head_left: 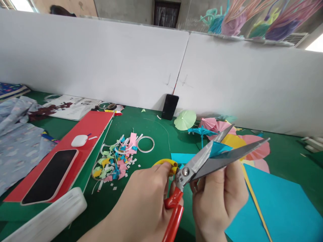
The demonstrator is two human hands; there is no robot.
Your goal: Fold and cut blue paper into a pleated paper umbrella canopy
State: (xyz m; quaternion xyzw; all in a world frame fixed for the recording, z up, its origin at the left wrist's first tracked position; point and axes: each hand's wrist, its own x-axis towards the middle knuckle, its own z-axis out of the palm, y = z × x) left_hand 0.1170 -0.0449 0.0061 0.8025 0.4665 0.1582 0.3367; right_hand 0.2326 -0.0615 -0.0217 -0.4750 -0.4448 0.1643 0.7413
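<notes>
My left hand (146,201) is closed around the red and yellow handles of a pair of scissors (202,161). The steel blades stand apart and point right and up. Between them sits a small folded blue paper piece (218,148), pinched from below by the fingers of my right hand (218,198). Both hands hover above the green table mat (156,134), close to its near edge.
A large blue paper sheet (277,205) lies at the right, with paper umbrellas (185,119) behind it. A pile of paper scraps (116,161) and a tape ring (145,144) lie centre-left. A phone (50,179) and a white earbud case (79,140) rest on a red board (96,122). White partitions (101,60) close the back.
</notes>
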